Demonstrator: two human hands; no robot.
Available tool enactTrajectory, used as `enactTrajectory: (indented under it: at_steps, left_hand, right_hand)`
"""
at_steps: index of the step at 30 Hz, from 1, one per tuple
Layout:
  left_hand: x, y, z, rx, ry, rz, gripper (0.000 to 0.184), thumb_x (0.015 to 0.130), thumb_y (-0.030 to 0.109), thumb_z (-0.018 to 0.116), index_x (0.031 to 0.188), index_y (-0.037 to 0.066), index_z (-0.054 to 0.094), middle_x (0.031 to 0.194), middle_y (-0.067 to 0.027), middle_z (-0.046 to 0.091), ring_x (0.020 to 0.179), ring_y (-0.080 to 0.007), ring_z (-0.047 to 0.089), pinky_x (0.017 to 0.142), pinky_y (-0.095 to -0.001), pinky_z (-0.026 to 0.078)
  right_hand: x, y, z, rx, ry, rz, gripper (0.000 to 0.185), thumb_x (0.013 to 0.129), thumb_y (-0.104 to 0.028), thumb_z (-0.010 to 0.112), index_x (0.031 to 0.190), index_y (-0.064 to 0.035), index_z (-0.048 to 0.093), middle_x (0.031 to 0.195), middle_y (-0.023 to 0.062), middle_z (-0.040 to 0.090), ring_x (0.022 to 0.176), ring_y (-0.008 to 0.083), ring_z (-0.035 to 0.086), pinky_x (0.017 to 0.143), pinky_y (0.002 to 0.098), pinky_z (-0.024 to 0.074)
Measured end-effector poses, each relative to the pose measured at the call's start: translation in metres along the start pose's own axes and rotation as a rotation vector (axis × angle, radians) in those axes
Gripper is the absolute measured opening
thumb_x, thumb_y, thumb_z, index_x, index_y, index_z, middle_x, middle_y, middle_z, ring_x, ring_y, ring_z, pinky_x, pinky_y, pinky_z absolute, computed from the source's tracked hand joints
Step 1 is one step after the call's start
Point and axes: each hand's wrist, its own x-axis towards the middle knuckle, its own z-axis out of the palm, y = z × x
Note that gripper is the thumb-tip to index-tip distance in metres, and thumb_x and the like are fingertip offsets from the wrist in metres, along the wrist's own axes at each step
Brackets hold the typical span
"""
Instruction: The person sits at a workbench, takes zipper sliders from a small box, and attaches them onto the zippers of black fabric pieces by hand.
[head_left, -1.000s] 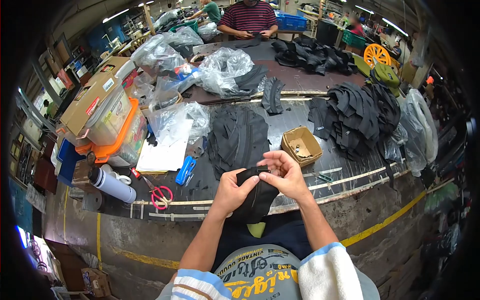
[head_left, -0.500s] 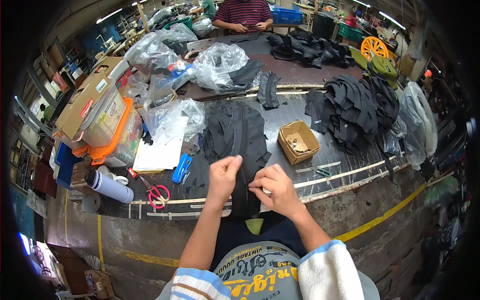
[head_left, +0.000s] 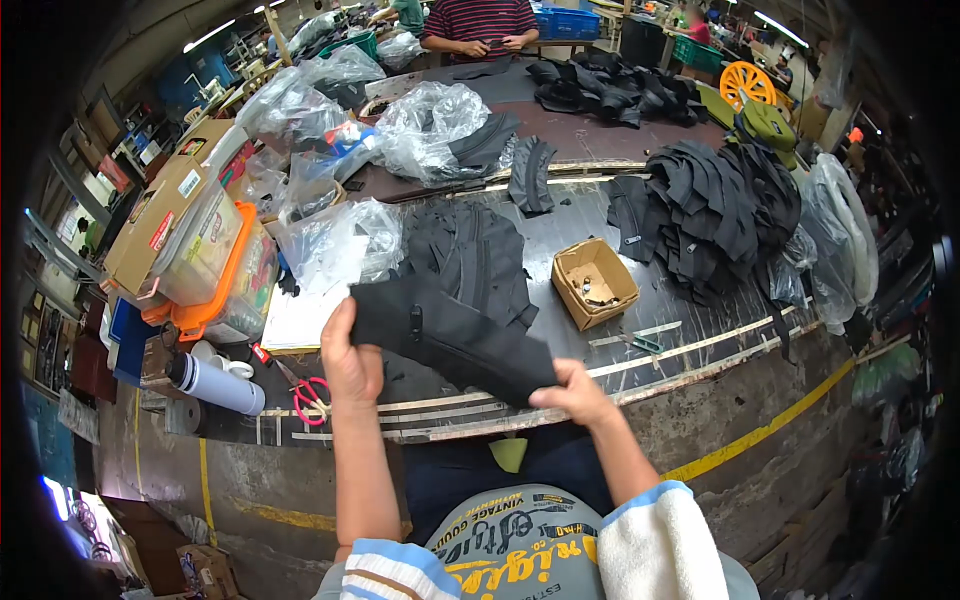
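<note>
My left hand [head_left: 350, 355] grips the left end of a black zippered fabric panel [head_left: 455, 340]. The panel's right end is pinched in my right hand [head_left: 580, 395]. It is stretched out at a slant above the table's near edge, and a small dark zipper slider [head_left: 416, 320] shows toward its left end. Behind it lies a stack of black zippered panels [head_left: 470, 250], partly covered. A small open cardboard box [head_left: 595, 285] to the right holds several small metal pieces.
A larger heap of black panels [head_left: 700, 220] lies on the right. Pink-handled scissors [head_left: 310, 400], a pale water bottle [head_left: 220, 385] and plastic bins [head_left: 220, 250] stand or lie on the left. Green-handled snips [head_left: 643, 343] rest near the box. Across the table is a person in a striped shirt [head_left: 480, 22].
The panel that lay lengthwise in front of me is now lifted and turned crosswise. My hands have moved apart to its two ends. It now covers the blue stapler.
</note>
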Motion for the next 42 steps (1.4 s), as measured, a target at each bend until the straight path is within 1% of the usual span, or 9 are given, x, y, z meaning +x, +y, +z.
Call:
enactTrajectory:
  at_steps: [3, 5, 10, 17, 21, 25, 30, 35, 42]
  left_hand:
    - [-0.018, 0.007, -0.028, 0.139, -0.004, -0.176, 0.051, 0.105, 0.030, 0.047, 0.133, -0.009, 0.064, 0.120, -0.0188, 0.074, 0.106, -0.0244, 0.070, 0.098, -0.0344, 0.052]
    - [-0.011, 0.004, -0.061, -0.207, -0.509, -0.548, 0.062, 0.104, 0.036, 0.044, 0.146, -0.009, 0.054, 0.132, -0.0193, 0.070, 0.111, -0.0251, 0.069, 0.101, -0.0371, 0.051]
    - [-0.037, -0.037, 0.015, 0.585, -0.510, -0.226, 0.055, 0.099, 0.016, 0.062, 0.150, -0.003, 0.052, 0.135, -0.0179, 0.067, 0.112, -0.0199, 0.067, 0.094, -0.0303, 0.051]
    - [-0.042, -0.065, 0.059, 0.498, -0.384, -0.275, 0.023, 0.092, -0.001, 0.073, 0.115, -0.002, 0.072, 0.093, -0.0029, 0.069, 0.079, -0.0026, 0.057, 0.071, -0.0138, 0.044]
    - [-0.049, -0.062, 0.061, 0.561, -0.366, -0.327, 0.017, 0.090, -0.002, 0.073, 0.107, 0.000, 0.073, 0.093, -0.0019, 0.068, 0.077, -0.0045, 0.057, 0.069, -0.0158, 0.045]
    - [-0.052, -0.065, 0.064, 0.903, -0.589, 0.144, 0.013, 0.091, -0.003, 0.074, 0.102, 0.003, 0.071, 0.092, -0.0011, 0.069, 0.078, -0.0065, 0.059, 0.073, -0.0179, 0.047]
    - [-0.065, -0.071, 0.077, 0.376, -0.342, -0.162, 0.013, 0.091, -0.002, 0.073, 0.101, 0.003, 0.069, 0.093, -0.0010, 0.070, 0.078, -0.0082, 0.059, 0.076, -0.0213, 0.049]
    - [-0.056, -0.108, 0.017, 0.609, -0.426, -0.372, 0.015, 0.091, -0.001, 0.072, 0.105, 0.001, 0.068, 0.094, -0.0038, 0.071, 0.081, -0.0099, 0.061, 0.076, -0.0225, 0.049]
    - [-0.066, -0.147, -0.002, 0.670, -0.229, -0.225, 0.015, 0.092, 0.000, 0.072, 0.107, 0.000, 0.067, 0.092, -0.0035, 0.071, 0.078, -0.0106, 0.060, 0.075, -0.0227, 0.050]
  right_hand:
    - [0.010, 0.000, -0.033, 0.082, 0.135, -0.165, 0.029, 0.087, 0.010, 0.073, 0.115, 0.0009, 0.071, 0.106, 0.0075, 0.077, 0.085, 0.0103, 0.068, 0.081, 0.0208, 0.0543]
    - [0.017, -0.015, -0.033, 0.129, 0.311, -0.180, 0.033, 0.087, 0.013, 0.068, 0.119, 0.0023, 0.070, 0.109, 0.0091, 0.076, 0.087, 0.0124, 0.069, 0.084, 0.0226, 0.0556]
    - [0.036, -0.044, 0.014, -0.109, 0.222, -0.170, 0.030, 0.092, 0.007, 0.072, 0.121, 0.0021, 0.071, 0.100, 0.0053, 0.073, 0.083, 0.0057, 0.063, 0.074, 0.0170, 0.0504]
    - [0.034, -0.051, 0.027, -0.294, 0.189, -0.092, 0.023, 0.094, 0.003, 0.072, 0.117, 0.0004, 0.073, 0.094, -0.0001, 0.069, 0.078, 0.0028, 0.055, 0.067, 0.0157, 0.0422]
    - [0.030, -0.049, 0.027, -0.293, 0.201, -0.093, 0.017, 0.097, -0.001, 0.070, 0.113, -0.0006, 0.075, 0.091, -0.0031, 0.067, 0.076, 0.0020, 0.051, 0.065, 0.0159, 0.0382]
    - [0.026, -0.043, 0.028, -0.188, 0.174, -0.118, 0.014, 0.101, -0.007, 0.066, 0.111, -0.0016, 0.074, 0.092, -0.0024, 0.069, 0.079, 0.0034, 0.055, 0.071, 0.0169, 0.0450]
    - [0.025, -0.041, 0.034, -0.056, 0.237, -0.125, 0.016, 0.104, -0.012, 0.062, 0.109, -0.0018, 0.074, 0.092, -0.0022, 0.069, 0.079, 0.0039, 0.056, 0.070, 0.0181, 0.0447]
    - [0.070, -0.083, -0.062, -1.115, 0.433, -0.484, 0.014, 0.088, -0.006, 0.073, 0.101, -0.0069, 0.079, 0.090, 0.0041, 0.074, 0.070, 0.0168, 0.063, 0.067, 0.0276, 0.0519]
    - [0.130, -0.081, -0.164, -1.695, 0.065, 0.182, 0.023, 0.074, -0.008, 0.076, 0.097, -0.0084, 0.081, 0.093, 0.0111, 0.079, 0.081, 0.0330, 0.073, 0.074, 0.0419, 0.0580]
